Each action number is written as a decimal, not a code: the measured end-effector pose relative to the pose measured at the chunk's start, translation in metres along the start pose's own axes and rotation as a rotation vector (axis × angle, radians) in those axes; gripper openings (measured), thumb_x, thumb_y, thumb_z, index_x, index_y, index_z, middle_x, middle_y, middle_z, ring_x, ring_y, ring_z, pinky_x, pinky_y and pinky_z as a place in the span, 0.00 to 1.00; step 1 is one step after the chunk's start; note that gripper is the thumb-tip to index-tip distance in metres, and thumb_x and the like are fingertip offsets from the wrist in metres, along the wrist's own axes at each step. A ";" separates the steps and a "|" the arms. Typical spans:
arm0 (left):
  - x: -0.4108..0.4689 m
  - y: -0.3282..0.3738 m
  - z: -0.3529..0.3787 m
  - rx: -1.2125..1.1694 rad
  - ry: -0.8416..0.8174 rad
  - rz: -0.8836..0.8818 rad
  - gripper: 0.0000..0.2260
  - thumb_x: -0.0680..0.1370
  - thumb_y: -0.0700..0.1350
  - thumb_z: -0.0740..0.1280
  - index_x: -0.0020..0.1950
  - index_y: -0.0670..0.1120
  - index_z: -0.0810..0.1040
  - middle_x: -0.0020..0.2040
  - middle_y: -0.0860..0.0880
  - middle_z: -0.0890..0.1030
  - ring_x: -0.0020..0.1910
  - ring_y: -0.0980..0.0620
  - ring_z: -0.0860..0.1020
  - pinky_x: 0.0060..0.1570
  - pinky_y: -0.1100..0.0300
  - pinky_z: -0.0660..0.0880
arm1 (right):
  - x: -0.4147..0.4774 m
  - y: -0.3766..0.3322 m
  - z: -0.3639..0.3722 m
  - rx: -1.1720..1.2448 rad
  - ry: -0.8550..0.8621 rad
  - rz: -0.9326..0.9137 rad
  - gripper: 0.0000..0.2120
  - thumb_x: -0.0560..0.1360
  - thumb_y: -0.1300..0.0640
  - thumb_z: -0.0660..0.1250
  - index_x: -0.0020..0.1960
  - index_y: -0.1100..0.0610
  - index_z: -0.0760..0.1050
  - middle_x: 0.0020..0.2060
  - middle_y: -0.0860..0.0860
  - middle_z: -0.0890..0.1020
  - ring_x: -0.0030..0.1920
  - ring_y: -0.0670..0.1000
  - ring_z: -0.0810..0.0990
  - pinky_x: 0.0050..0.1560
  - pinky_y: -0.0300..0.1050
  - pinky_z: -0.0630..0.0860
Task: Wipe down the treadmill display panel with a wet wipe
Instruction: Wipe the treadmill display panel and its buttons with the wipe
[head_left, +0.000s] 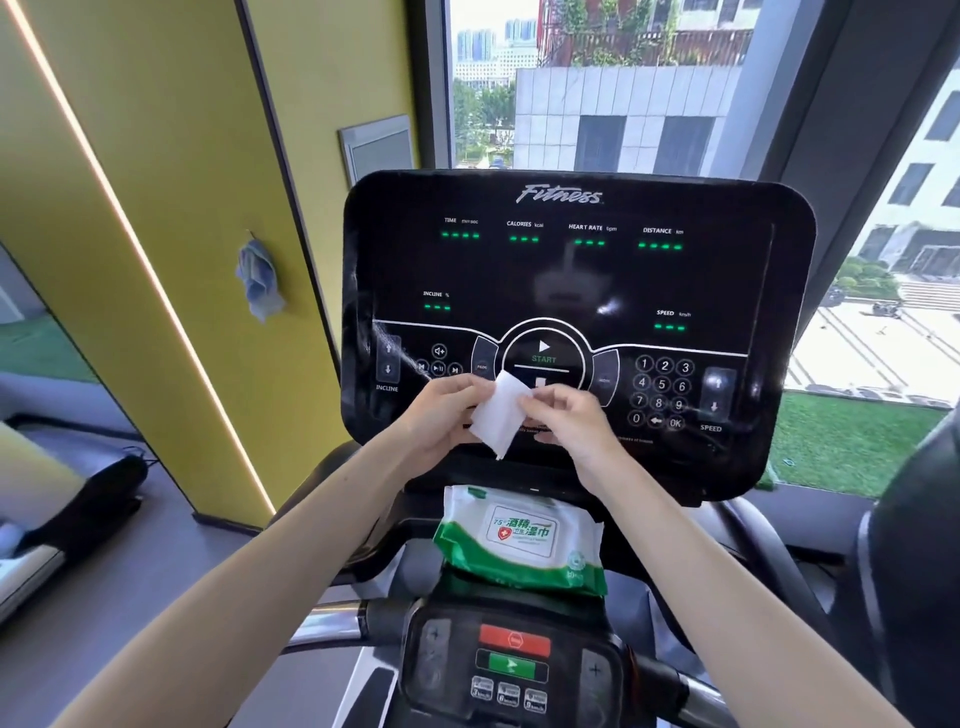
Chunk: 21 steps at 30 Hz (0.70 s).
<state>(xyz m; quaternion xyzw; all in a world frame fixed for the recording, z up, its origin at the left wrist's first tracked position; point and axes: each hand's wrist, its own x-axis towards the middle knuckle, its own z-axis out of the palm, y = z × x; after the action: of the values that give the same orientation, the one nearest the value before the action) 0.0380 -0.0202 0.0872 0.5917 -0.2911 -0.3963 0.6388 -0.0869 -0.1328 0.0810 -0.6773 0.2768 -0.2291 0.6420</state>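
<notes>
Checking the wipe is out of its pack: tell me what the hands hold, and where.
Both hands hold the wipe: left hand on its left edge, right hand on its right edge.

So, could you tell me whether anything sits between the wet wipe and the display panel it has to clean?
Nothing visible does. Both hands, left and right, hold the wet wipe in front of the display panel; the wipes pack lies lower, clear of it.

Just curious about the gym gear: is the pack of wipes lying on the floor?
No, the wipes pack rests on the treadmill ledge below the display panel.
</notes>
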 end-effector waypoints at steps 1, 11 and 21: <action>-0.001 -0.001 0.000 0.014 0.010 0.011 0.06 0.79 0.42 0.63 0.45 0.42 0.78 0.41 0.46 0.78 0.38 0.52 0.76 0.39 0.58 0.78 | 0.000 0.000 0.000 -0.001 0.001 -0.009 0.06 0.72 0.56 0.70 0.47 0.57 0.78 0.43 0.50 0.82 0.43 0.45 0.80 0.42 0.39 0.75; 0.013 -0.006 0.030 0.231 0.034 0.025 0.13 0.73 0.44 0.72 0.56 0.46 0.77 0.48 0.47 0.81 0.47 0.51 0.80 0.51 0.54 0.76 | -0.005 -0.004 -0.022 0.080 0.077 -0.061 0.10 0.72 0.69 0.66 0.51 0.61 0.75 0.40 0.53 0.83 0.42 0.48 0.82 0.42 0.40 0.79; 0.069 0.034 0.132 0.508 0.111 0.329 0.09 0.71 0.36 0.69 0.37 0.50 0.78 0.34 0.52 0.77 0.35 0.56 0.73 0.37 0.63 0.70 | -0.005 -0.004 -0.116 -0.279 0.568 -0.284 0.06 0.72 0.65 0.67 0.45 0.55 0.78 0.39 0.48 0.81 0.43 0.48 0.79 0.42 0.29 0.71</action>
<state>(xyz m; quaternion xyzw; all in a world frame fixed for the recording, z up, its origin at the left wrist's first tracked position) -0.0319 -0.1483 0.1314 0.6981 -0.4375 -0.1694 0.5409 -0.1674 -0.2152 0.0936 -0.6994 0.3759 -0.4555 0.4025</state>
